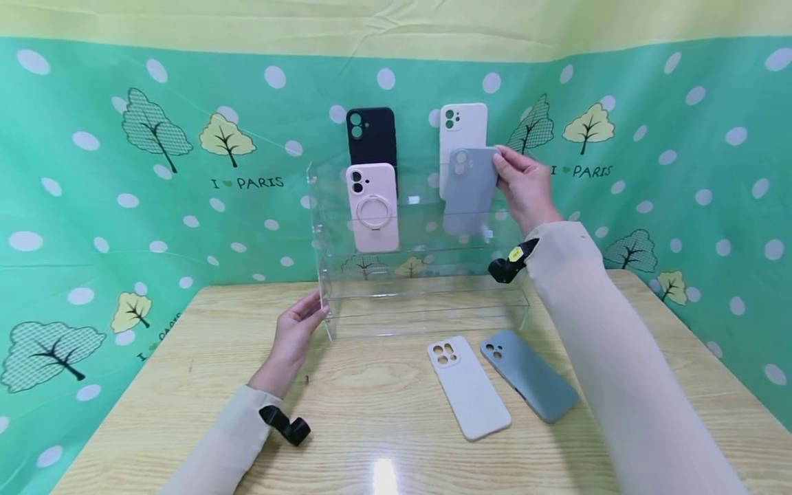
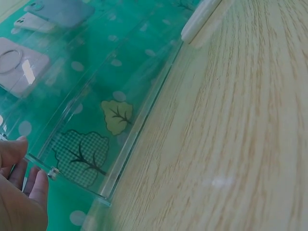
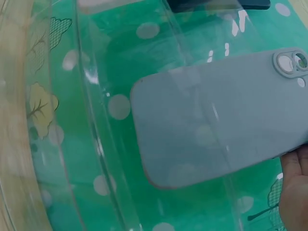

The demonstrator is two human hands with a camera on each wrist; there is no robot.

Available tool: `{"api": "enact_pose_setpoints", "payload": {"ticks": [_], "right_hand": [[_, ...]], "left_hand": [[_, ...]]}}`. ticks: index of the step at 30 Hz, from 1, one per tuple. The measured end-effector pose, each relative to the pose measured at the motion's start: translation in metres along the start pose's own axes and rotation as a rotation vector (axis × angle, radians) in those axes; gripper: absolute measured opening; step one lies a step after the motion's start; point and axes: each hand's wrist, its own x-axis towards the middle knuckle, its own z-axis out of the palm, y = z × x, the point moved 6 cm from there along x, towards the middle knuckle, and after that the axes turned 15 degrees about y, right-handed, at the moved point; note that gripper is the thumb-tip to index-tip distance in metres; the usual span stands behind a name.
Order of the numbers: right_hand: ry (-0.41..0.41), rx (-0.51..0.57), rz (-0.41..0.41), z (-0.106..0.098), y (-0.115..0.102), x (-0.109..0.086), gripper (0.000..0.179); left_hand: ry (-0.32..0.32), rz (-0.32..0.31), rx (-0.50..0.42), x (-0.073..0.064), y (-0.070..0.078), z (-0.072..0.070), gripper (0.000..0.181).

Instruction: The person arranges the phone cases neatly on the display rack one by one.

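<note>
Nearest, flat on the wooden table (image 1: 346, 426): a white phone case (image 1: 473, 395), camera holes away from the wearer, with a blue-green case (image 1: 535, 378) slanted just beside it on the right.

Beyond, the left hand (image 1: 297, 330) at the lower left side of a clear stand (image 1: 427, 297) — thumb and bent fingers lightly gripping the edge, a small gap between them.

Upper tiers: pink case (image 1: 374, 237) with a ring, leaning upright on the left. To its right, the right hand (image 1: 526, 185) pinches a grey-blue case (image 1: 473, 179) by its upper right corner, fingers nearly together; its lower part shows through clear plastic — cannot tell if its foot rests on a ledge.

Behind pink, a black case (image 1: 377, 141); behind grey-blue, a cream case (image 1: 464, 124).

Farthest, a green dotted curtain (image 1: 247, 220).
</note>
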Motion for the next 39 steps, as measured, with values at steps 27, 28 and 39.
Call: {"api": "enact_pose_setpoints", "payload": {"ticks": [27, 28, 39], "right_hand": [[0.113, -0.174, -0.231, -0.011, 0.009, -0.006, 0.032], [0.118, -0.173, -0.235, -0.011, 0.009, -0.006, 0.031], [0.174, -0.194, -0.265, -0.012, 0.007, -0.008, 0.029]], "left_hand": [[0.000, 0.011, -0.020, 0.001, -0.001, 0.000, 0.048], [-0.001, 0.011, -0.017, 0.001, -0.001, 0.000, 0.048], [-0.006, 0.008, 0.010, 0.000, -0.001, 0.000, 0.048]]}}
